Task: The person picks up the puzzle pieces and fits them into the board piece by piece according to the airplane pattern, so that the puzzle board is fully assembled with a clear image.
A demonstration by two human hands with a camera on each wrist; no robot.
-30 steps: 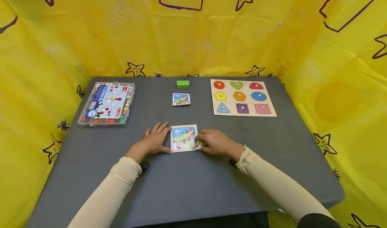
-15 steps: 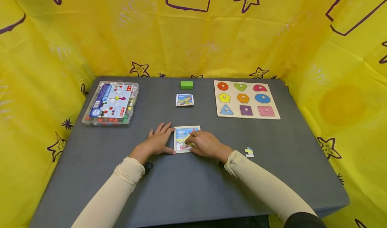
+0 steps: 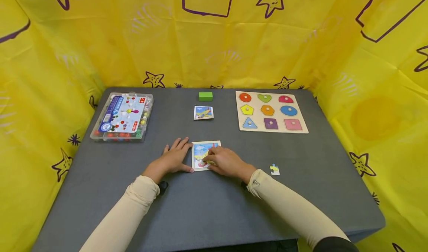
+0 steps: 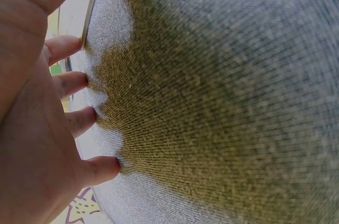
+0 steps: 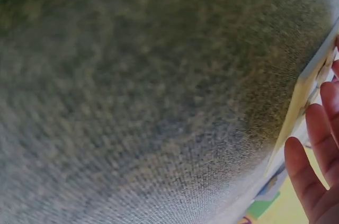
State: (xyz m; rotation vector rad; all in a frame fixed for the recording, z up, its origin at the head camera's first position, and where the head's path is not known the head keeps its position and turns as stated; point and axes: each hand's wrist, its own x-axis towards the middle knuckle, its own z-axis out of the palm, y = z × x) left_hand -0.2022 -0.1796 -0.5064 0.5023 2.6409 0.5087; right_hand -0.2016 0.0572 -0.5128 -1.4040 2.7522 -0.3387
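A small jigsaw puzzle (image 3: 200, 147) with an airplane picture lies in its pale wooden frame near the middle of the table. My left hand (image 3: 172, 160) rests flat on the table with fingers spread, its thumb and index fingertip at the frame's left edge. My right hand (image 3: 228, 162) is over the puzzle's lower right part, thumb and fingertips pinching a puzzle piece low against the picture; the hand largely hides that piece. A loose puzzle piece (image 3: 275, 170), white and yellow with some blue, lies on the table to the right of my right wrist.
Beyond the frame lie an airplane picture card (image 3: 203, 113) and a green block (image 3: 205, 96). A clear plastic box (image 3: 146, 116) of colored beads stands at the back left. The wooden shape board (image 3: 279, 128) with knobbed pieces lies at the back right. Yellow cloth surrounds the table.
My right hand has moved left with the piece, from the frame's right edge to over the puzzle, uncovering the loose piece. My left hand keeps its place at the frame.
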